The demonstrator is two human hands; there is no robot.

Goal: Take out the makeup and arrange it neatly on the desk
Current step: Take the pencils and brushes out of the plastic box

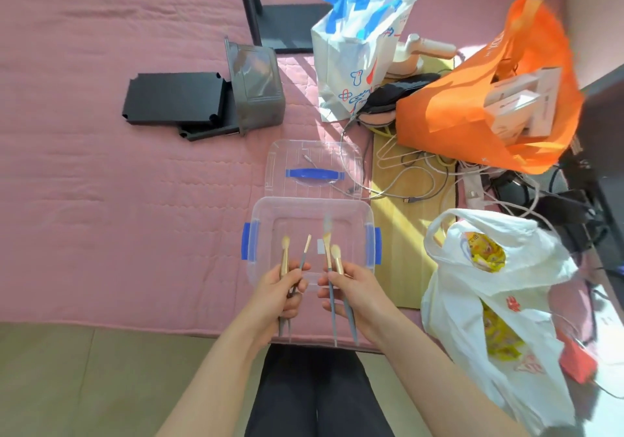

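A clear plastic box (270, 210) with blue side latches sits on the pink quilted surface (118, 200); nothing shows inside it. Its clear lid (347, 156) with a blue handle lies flat just beyond it. My left hand (280, 293) is shut on two makeup brushes (285, 261) with grey handles and gold ferrules, tips pointing away over the box. My right hand (351, 289) is shut on two more makeup brushes (336, 257), one with a fluffy head; their grey handles stick out toward me.
A grey bin and black trays (175, 98) lie at the back left. A white-and-blue paper bag (354, 48), an orange bag (472, 98) with boxes, tangled cables (439, 173) and a white plastic bag (489, 301) crowd the right side. Black furniture legs (250, 0) stand at the back.
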